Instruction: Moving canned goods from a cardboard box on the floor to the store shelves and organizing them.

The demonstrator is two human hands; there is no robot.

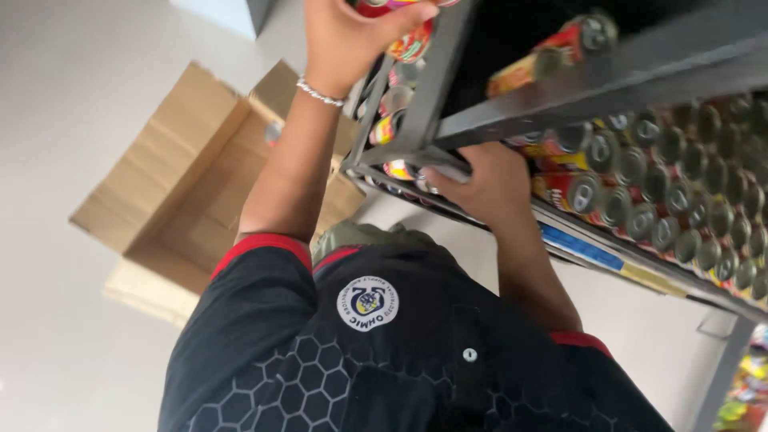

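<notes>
Head view: left hand (pixel 352 40) raised to the top of the frame, grip closed around a red-labelled can (pixel 408 36) at the upper shelf edge, thumb across the near side, fingers wrapped over the far side. Can mostly covered by the grip, only its lower end and a strip of label showing. Probably rigid metal, fairly heavy if full, smooth and a little slippery on the printed label; best taken around the middle of the body, not by the rim. Silver bracelet (pixel 318 94) on that wrist.

Right hand (pixel 480 184) lower and to the right, curled over the grey shelf frame (pixel 448 128), fingertips touching the bar next to a few cans; grip narrow on the bar, no can held so far as can be told. Rows of cans (pixel 680 208) lying on their sides, packed end-out along the lower shelf to the right. Open cardboard box (pixel 192 184) on the floor, far left, well apart from both hands.
</notes>
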